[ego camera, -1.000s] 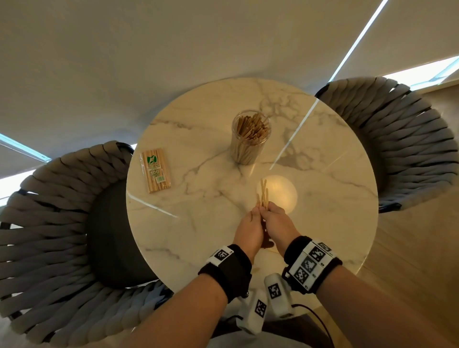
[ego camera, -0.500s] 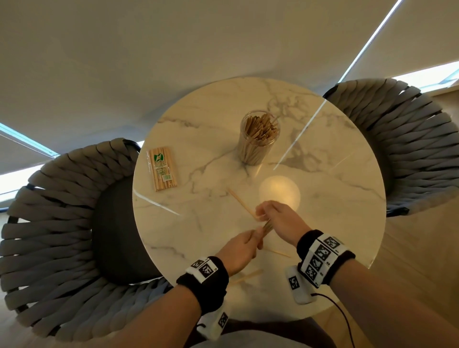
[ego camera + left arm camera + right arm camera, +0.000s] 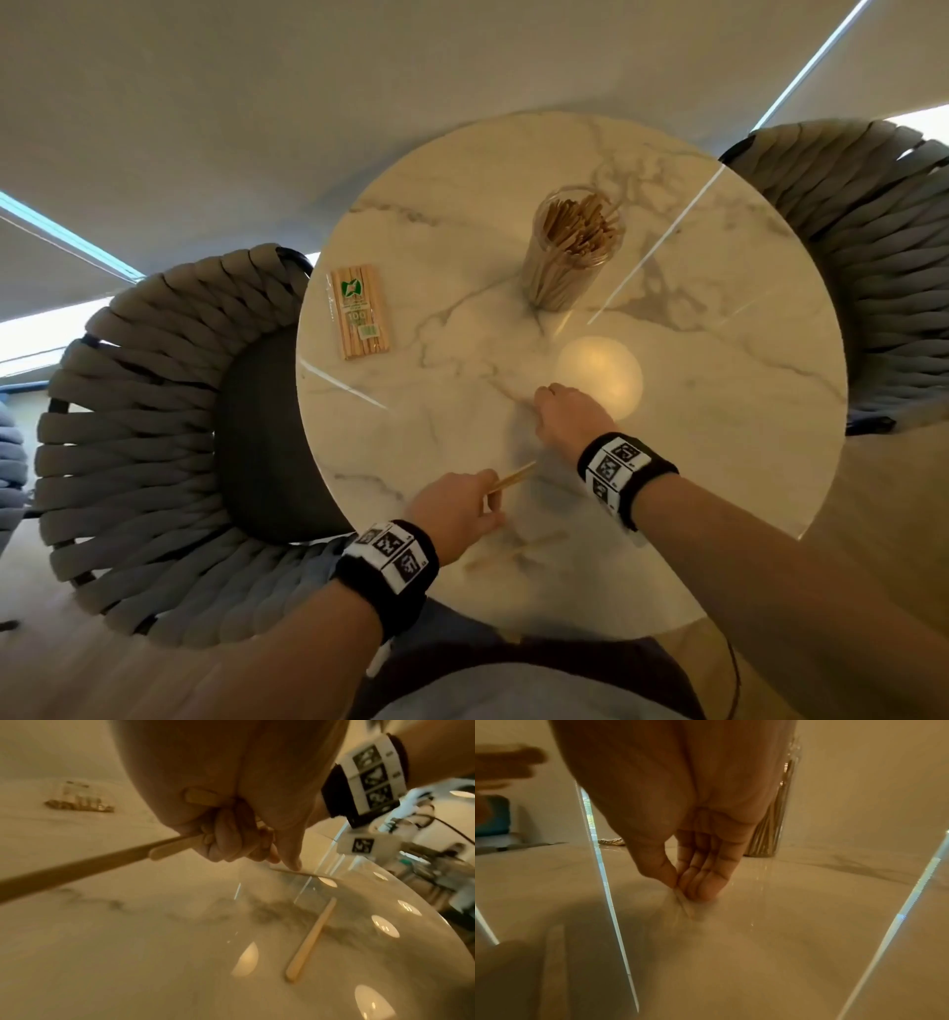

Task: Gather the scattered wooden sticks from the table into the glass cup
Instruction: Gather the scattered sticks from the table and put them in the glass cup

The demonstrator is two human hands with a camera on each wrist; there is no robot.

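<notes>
A glass cup [image 3: 575, 246] packed with wooden sticks stands upright at the far middle of the round marble table [image 3: 719, 411]. My left hand [image 3: 482, 506] hovers near the table's front edge and grips a few wooden sticks [image 3: 164, 846] in curled fingers, their ends poking out toward the right [image 3: 513, 477]. Its index finger points down at a thin stick [image 3: 303, 873] on the marble. Further in, my right hand [image 3: 547, 403] reaches down, thumb and fingers pinching a stick [image 3: 684, 902] that lies flat on the table. Another loose stick [image 3: 311, 939] lies near the front edge.
A sealed packet of sticks [image 3: 359, 318] lies at the table's left side. Woven grey chairs stand at the left [image 3: 144, 437] and right [image 3: 883, 257] of the table. The cup [image 3: 775, 821] rises just beyond my right hand.
My hands have parted. The left drew back toward the front edge with its sticks. The right went forward and down onto the stick lying on the marble.
</notes>
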